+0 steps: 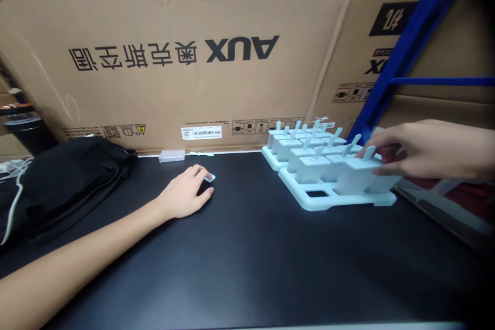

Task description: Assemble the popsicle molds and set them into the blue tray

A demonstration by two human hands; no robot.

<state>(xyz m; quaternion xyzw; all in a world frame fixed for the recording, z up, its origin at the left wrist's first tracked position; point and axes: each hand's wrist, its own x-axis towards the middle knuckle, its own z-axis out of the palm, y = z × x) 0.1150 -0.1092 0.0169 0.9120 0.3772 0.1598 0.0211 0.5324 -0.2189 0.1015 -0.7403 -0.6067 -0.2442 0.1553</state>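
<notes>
On the black table, my left hand (187,193) rests palm down with curled fingers over a small light blue popsicle mold lid (210,178); most of it is hidden. My thumb lies a little apart from it. At the right, my right hand (415,149) pinches a popsicle mold (358,175) at its top, at the near right corner of the group. Several more light blue molds with upright sticks stand in two light blue trays (309,203). One slot at the near left corner shows a bare opening.
A translucent mold cup (172,156) lies at the back beside a light blue stick (201,154). A black bag (73,185) with a white cord sits left. Behind stand large cardboard boxes (174,93); a blue metal frame (390,82) rises at the right.
</notes>
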